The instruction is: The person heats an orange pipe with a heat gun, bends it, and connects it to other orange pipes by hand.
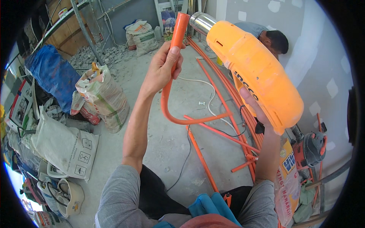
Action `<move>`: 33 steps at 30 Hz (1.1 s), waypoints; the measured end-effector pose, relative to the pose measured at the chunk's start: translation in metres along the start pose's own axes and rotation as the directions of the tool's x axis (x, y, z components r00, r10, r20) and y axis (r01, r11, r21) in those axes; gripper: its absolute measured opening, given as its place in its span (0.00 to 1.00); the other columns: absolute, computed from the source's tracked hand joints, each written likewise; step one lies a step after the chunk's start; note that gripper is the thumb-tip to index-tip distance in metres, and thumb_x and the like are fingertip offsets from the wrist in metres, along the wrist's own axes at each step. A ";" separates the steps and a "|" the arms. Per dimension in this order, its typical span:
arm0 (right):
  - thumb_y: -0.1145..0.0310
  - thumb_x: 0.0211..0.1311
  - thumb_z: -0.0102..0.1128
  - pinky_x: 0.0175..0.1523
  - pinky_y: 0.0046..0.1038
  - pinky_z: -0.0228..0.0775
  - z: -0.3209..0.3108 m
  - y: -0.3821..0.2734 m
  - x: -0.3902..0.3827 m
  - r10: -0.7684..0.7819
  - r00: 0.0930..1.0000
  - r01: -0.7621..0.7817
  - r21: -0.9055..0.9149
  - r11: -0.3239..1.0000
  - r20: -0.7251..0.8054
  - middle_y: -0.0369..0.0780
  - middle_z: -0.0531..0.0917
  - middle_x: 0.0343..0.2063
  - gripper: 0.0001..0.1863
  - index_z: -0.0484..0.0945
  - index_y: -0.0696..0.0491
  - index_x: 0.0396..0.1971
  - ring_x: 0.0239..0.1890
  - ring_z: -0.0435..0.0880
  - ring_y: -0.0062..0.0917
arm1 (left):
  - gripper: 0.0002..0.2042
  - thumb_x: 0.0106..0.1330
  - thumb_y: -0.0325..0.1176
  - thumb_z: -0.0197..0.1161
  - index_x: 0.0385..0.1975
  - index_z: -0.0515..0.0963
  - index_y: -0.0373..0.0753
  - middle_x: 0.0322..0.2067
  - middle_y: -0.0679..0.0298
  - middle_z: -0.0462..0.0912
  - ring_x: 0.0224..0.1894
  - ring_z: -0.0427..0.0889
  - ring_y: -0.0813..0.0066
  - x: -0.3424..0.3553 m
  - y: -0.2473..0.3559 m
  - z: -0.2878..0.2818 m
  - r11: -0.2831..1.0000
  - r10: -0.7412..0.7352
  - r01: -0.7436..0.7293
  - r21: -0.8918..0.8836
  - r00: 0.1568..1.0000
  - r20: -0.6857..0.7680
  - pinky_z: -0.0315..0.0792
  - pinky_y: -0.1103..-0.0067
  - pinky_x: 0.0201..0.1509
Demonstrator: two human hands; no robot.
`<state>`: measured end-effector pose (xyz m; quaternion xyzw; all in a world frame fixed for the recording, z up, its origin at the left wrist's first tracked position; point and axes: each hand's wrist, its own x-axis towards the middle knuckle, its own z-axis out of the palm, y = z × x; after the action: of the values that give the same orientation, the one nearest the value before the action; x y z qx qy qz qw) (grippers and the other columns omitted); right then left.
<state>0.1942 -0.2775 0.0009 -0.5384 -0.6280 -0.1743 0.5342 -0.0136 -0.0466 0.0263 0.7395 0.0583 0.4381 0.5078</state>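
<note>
My left hand (165, 64) is closed round a bent orange pipe (168, 113), holding its straight top end upright. The pipe curves low and runs off to the right. My right hand (255, 107), partly hidden, grips an orange heat gun (260, 72) by the handle. Its steel nozzle (201, 22) points up and left, close beside the pipe's top end; I cannot tell whether they touch. Beneath, several long orange pipes (202, 157) lie on the concrete floor (163, 152) with a white cable (205, 83).
A co-worker (274, 41) bends beside the grey wall (311, 76) behind the heat gun. Sacks (100, 98), a blue bag (51, 76), rubble (87, 53) and a bucket (68, 195) line the left. A red and grey machine (308, 150) stands at right.
</note>
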 end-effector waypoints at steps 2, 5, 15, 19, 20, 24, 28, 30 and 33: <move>0.68 0.61 0.75 0.55 0.29 0.78 -0.001 0.002 -0.001 0.044 0.999 -0.043 0.036 0.998 -0.027 0.39 0.87 0.50 0.25 0.79 0.55 0.57 0.51 0.85 0.26 | 0.20 0.81 0.49 0.48 0.54 0.71 0.37 0.26 0.72 0.69 0.20 0.67 0.87 0.001 -0.002 -0.003 1.000 -0.017 0.017 -0.020 1.000 0.018 0.62 0.86 0.24; 0.68 0.61 0.75 0.56 0.29 0.77 -0.001 -0.002 0.000 0.107 0.994 -0.106 0.049 0.993 -0.029 0.39 0.87 0.50 0.25 0.79 0.55 0.57 0.51 0.85 0.26 | 0.19 0.79 0.48 0.53 0.58 0.69 0.40 0.28 0.73 0.69 0.21 0.66 0.87 0.000 -0.005 -0.005 0.999 -0.020 0.021 -0.036 1.000 0.018 0.61 0.87 0.25; 0.69 0.61 0.74 0.56 0.29 0.77 0.003 0.001 0.000 0.069 0.998 -0.069 0.091 0.993 0.007 0.39 0.86 0.50 0.24 0.79 0.55 0.57 0.52 0.85 0.26 | 0.21 0.72 0.38 0.67 0.54 0.65 0.35 0.21 0.73 0.74 0.18 0.68 0.88 0.000 -0.001 -0.008 0.998 -0.048 0.049 0.036 0.999 -0.026 0.60 0.85 0.20; 0.69 0.62 0.74 0.56 0.29 0.77 0.006 0.000 -0.002 0.186 0.982 -0.179 0.393 0.902 0.022 0.39 0.86 0.50 0.24 0.79 0.55 0.57 0.52 0.85 0.26 | 0.19 0.72 0.38 0.67 0.52 0.68 0.34 0.22 0.72 0.75 0.19 0.69 0.87 0.002 -0.004 -0.010 1.000 -0.028 0.029 0.009 0.999 -0.025 0.62 0.85 0.21; 0.69 0.62 0.74 0.56 0.29 0.77 0.007 0.001 -0.003 0.250 0.968 -0.232 0.527 0.818 0.038 0.39 0.86 0.50 0.24 0.79 0.55 0.57 0.52 0.85 0.26 | 0.18 0.72 0.38 0.67 0.51 0.69 0.34 0.23 0.71 0.76 0.20 0.70 0.87 0.003 -0.005 -0.009 1.000 -0.006 0.006 0.008 0.999 -0.051 0.62 0.85 0.22; 0.69 0.62 0.74 0.56 0.29 0.77 0.004 0.006 -0.002 0.132 0.991 -0.128 0.280 0.952 0.003 0.39 0.86 0.51 0.24 0.79 0.55 0.57 0.52 0.85 0.26 | 0.16 0.72 0.38 0.67 0.49 0.73 0.34 0.26 0.68 0.78 0.22 0.72 0.86 0.003 -0.003 -0.010 0.999 0.032 -0.028 0.033 0.995 -0.100 0.66 0.85 0.24; 0.69 0.62 0.74 0.56 0.28 0.77 0.002 0.008 -0.002 0.083 0.996 -0.083 0.019 0.996 -0.011 0.40 0.86 0.50 0.24 0.79 0.55 0.57 0.52 0.84 0.26 | 0.16 0.72 0.38 0.67 0.50 0.74 0.33 0.28 0.68 0.79 0.24 0.74 0.85 0.005 -0.010 -0.015 0.998 0.042 -0.038 0.039 0.993 -0.106 0.68 0.84 0.27; 0.68 0.62 0.74 0.56 0.29 0.77 0.003 0.006 -0.001 0.085 0.996 -0.085 0.032 0.996 -0.013 0.39 0.86 0.50 0.23 0.79 0.55 0.57 0.52 0.85 0.26 | 0.16 0.72 0.38 0.66 0.51 0.75 0.33 0.29 0.68 0.79 0.27 0.76 0.84 0.006 -0.014 -0.017 0.995 0.097 -0.095 0.023 0.990 -0.107 0.71 0.84 0.30; 0.68 0.63 0.73 0.56 0.29 0.77 0.006 0.000 -0.001 0.023 1.000 -0.022 0.062 0.998 -0.016 0.39 0.87 0.50 0.23 0.79 0.55 0.57 0.51 0.85 0.25 | 0.15 0.76 0.35 0.61 0.53 0.75 0.32 0.33 0.67 0.79 0.30 0.76 0.83 0.006 -0.013 -0.017 0.990 0.118 -0.108 0.096 0.988 -0.100 0.71 0.82 0.34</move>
<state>0.1911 -0.2737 -0.0019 -0.5273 -0.6226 -0.1531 0.5576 -0.0171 -0.0252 0.0209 0.7397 0.0626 0.5014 0.4445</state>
